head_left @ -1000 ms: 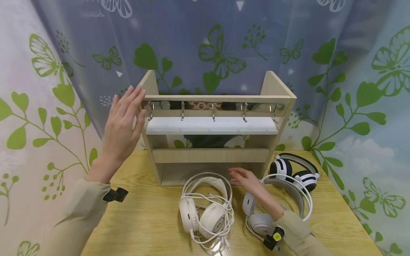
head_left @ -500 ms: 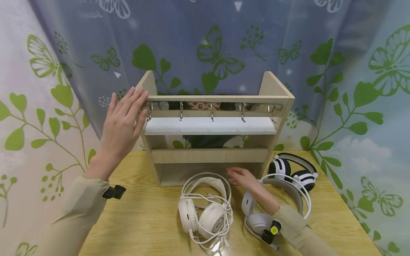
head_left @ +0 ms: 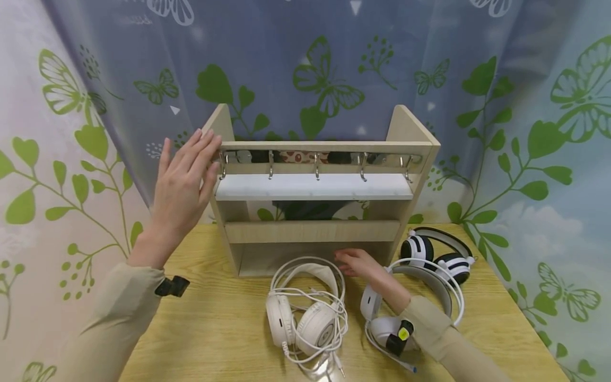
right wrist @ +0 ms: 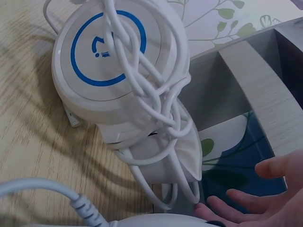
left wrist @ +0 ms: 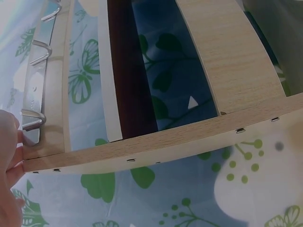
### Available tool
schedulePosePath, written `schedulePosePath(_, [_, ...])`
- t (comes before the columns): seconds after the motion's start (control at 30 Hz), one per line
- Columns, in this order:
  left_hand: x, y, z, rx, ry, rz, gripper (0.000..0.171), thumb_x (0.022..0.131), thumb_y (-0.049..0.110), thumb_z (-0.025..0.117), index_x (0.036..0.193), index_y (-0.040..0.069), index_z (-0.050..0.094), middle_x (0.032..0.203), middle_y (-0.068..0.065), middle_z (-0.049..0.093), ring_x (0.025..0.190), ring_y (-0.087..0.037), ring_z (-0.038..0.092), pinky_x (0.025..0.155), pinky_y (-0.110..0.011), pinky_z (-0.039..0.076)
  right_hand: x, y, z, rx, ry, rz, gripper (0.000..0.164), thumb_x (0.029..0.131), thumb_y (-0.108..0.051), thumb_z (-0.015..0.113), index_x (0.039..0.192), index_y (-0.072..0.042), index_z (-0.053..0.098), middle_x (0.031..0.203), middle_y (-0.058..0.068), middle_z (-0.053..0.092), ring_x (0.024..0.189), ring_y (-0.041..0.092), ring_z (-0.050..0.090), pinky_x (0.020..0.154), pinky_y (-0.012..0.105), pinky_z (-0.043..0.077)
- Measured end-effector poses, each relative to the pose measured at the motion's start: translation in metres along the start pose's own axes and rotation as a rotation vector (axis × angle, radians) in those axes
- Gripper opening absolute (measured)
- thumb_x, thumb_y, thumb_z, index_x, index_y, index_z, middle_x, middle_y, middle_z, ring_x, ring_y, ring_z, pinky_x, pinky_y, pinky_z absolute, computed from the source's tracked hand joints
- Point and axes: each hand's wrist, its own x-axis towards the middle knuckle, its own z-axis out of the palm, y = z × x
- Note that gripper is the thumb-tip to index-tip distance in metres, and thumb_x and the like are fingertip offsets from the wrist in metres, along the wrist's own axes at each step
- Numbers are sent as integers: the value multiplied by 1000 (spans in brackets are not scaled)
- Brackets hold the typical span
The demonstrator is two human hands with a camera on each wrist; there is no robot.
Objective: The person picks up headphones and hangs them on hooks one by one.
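A light wooden shelf rack (head_left: 312, 232) stands on the table, with a metal hook rail (head_left: 292, 158) across its upper front. My left hand (head_left: 179, 193) rests against the rack's upper left side panel, fingers extended. In the left wrist view, part of the hand (left wrist: 10, 165) touches that panel near an end hook (left wrist: 33, 120). Low at the rack's front is my right hand (head_left: 365, 268), reaching over the grey-white headphones (head_left: 382, 302). Its fingers (right wrist: 236, 208) are relaxed and hold nothing. White headphones (head_left: 281, 321) wrapped in their cable lie just left of it.
Black-and-white headphones (head_left: 455, 268) lie at the table's back right. The wooden table (head_left: 200, 318) carries everything. Behind and beside it hangs a curtain (head_left: 267, 48) with leaf and butterfly prints.
My right hand and forearm have shifted slightly left near the rack's bottom. My left hand stays at the side panel, and the headphones lie where they were.
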Motion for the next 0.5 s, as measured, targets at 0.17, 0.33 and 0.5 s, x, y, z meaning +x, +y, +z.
schedulePosePath(0.17, [0, 0, 1, -5, 8, -7, 42, 106, 16, 52, 147, 7, 53, 151, -10, 52, 146, -27, 41, 125, -52, 6, 4, 2, 1, -22, -32, 21, 46, 107, -16, 44, 143, 14, 47, 145, 32, 49, 129, 45, 53, 108, 51, 45])
schedulePosePath(0.33, [0, 0, 2, -11, 17, -9, 42, 106, 15, 52, 147, 8, 54, 151, -10, 53, 146, -27, 41, 125, -53, 6, 6, 3, 2, -43, -57, 25, 48, 107, -17, 44, 142, 15, 46, 148, 34, 45, 134, 47, 48, 111, 52, 42])
schedulePosePath(0.5, [0, 0, 3, -27, 34, -13, 41, 106, 15, 53, 145, 8, 56, 149, -10, 55, 145, -26, 43, 125, -53, 6, 8, 4, 3, -65, -59, 48, 47, 107, -17, 45, 141, 15, 48, 147, 32, 47, 136, 46, 47, 111, 52, 41])
